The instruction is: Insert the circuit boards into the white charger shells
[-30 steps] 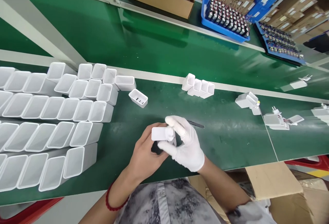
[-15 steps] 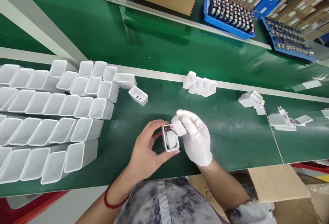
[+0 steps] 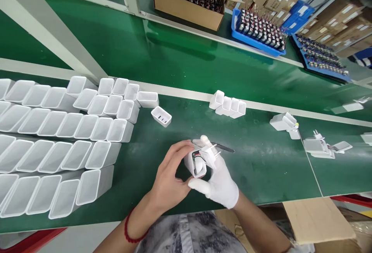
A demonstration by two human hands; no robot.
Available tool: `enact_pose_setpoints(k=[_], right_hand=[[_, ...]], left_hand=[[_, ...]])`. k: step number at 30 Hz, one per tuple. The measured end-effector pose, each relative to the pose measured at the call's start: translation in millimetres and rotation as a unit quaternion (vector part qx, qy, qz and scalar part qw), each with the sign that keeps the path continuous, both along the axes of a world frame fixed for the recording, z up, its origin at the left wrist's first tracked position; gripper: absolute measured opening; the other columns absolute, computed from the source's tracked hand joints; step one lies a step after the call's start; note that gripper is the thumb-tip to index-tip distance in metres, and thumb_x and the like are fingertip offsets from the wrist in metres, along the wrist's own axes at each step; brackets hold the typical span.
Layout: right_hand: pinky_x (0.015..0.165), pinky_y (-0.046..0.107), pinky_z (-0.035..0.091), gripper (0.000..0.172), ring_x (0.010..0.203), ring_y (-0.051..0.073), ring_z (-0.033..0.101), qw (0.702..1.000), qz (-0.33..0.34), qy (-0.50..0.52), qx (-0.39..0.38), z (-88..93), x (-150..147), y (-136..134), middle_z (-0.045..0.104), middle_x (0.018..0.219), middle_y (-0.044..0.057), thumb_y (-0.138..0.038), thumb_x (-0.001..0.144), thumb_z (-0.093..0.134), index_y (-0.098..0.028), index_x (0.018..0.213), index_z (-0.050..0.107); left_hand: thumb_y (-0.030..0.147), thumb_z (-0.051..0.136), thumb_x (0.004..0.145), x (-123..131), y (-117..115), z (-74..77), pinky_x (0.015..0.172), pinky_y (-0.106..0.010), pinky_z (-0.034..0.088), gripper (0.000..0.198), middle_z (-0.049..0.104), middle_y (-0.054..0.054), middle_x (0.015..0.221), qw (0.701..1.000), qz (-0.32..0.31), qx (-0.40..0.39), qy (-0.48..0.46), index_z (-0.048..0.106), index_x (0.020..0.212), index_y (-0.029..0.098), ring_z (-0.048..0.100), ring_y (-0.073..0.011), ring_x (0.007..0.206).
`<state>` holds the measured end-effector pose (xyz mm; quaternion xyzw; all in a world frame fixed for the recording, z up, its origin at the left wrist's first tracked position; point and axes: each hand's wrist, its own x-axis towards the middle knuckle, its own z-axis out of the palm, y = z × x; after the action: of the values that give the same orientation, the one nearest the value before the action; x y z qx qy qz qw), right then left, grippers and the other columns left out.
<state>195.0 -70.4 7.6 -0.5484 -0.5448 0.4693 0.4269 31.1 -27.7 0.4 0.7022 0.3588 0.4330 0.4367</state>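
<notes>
My left hand (image 3: 173,171), bare, is closed around a small white charger housing (image 3: 190,164) above the bench. Its open end shows red and dark wires and a rounded white part (image 3: 200,164) inside. A white end cap with two plug pins (image 3: 208,155) lies across the opening's upper right side. My gloved right hand (image 3: 222,183) is closed about the housing's right side, thumb below and fingers above, beside the cap. From behind the glove a thin dark tool (image 3: 225,147) sticks out; its kind is unclear. Beyond stands a slotted white case (image 3: 161,116).
Rows of open white cases (image 3: 68,125) fill the bench's left. Several more (image 3: 229,105) stand by the back rail. Assemblies with plugs (image 3: 318,144) lie at right. On the shelf are a cardboard box (image 3: 186,7) and a blue tray (image 3: 255,38) of parts.
The cap has turned so its plug pins now show. My right thumb has come down to the housing's lower edge. The dark tool has come into sight; the view has shifted slightly.
</notes>
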Motion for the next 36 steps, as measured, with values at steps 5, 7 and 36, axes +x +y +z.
enact_pose_setpoints(k=[5, 7, 36], right_hand=[[0.116, 0.053, 0.035, 0.078, 0.135, 0.029, 0.048, 0.997, 0.025, -0.076, -0.009, 8.5, -7, 19, 0.050, 0.145, 0.010, -0.042, 0.079, 0.075, -0.030, 0.147, 0.039], [0.115, 0.053, 0.036, 0.074, 0.132, 0.030, 0.050, 0.995, 0.037, -0.094, -0.017, 14.3, -7, 27, 0.056, 0.138, 0.012, -0.041, 0.078, 0.076, -0.027, 0.143, 0.045], [0.061, 0.032, 0.055, 0.025, 0.080, 0.020, 0.067, 0.948, -0.049, 0.266, -0.168, 47.2, -2, 146, 0.070, 0.095, 0.005, -0.033, 0.086, 0.056, -0.022, 0.104, 0.069]], left_hand=[[0.002, 0.061, 0.077, -5, 4, 1.5, 0.102, -0.037, 0.053, 0.066, 0.050, -0.011, 0.133, 0.999, -0.022, 0.013, 0.044, 0.045, 0.136, 0.027, 0.055, -0.0247, 0.125], [0.005, 0.060, 0.079, -8, 7, 2.4, 0.101, -0.035, 0.054, 0.066, 0.049, -0.011, 0.136, 0.997, -0.031, -0.023, 0.066, 0.043, 0.139, 0.028, 0.056, -0.0239, 0.125], [0.023, 0.055, 0.090, -57, 2, 2.6, 0.090, -0.032, 0.062, 0.027, 0.070, -0.006, 0.120, 0.994, 0.060, -0.061, 0.071, 0.065, 0.114, 0.027, 0.068, -0.0221, 0.111]])
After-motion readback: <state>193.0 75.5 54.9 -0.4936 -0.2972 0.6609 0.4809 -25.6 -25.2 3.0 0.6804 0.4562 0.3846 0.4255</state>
